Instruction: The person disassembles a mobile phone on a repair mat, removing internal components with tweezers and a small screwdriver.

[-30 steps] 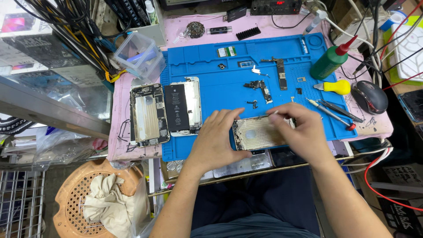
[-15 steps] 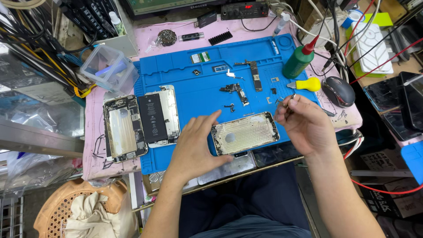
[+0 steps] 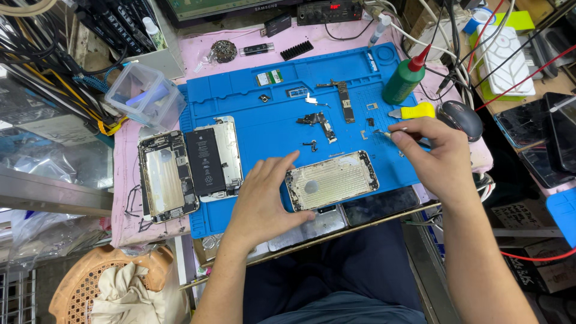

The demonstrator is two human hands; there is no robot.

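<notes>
Phone shell (image 3: 332,180) steadied w/ left hand (image 3: 261,201); right hand (image 3: 433,153) grips tweezers (image 3: 384,133).

We see a dark monitor screen (image 3: 240,6) at the bench's far edge, and black phone screens (image 3: 543,141) far right.

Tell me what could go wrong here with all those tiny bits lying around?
The small loose metal parts lie unboxed on the blue rubber work mat; a sleeve or wrist might sweep them off. The right hand holds a thin pointed metal tool just above them, so a slip could flick one away. The left hand only steadies the open silver phone shell by its edge, so it might slide toward the desk's front.
</notes>
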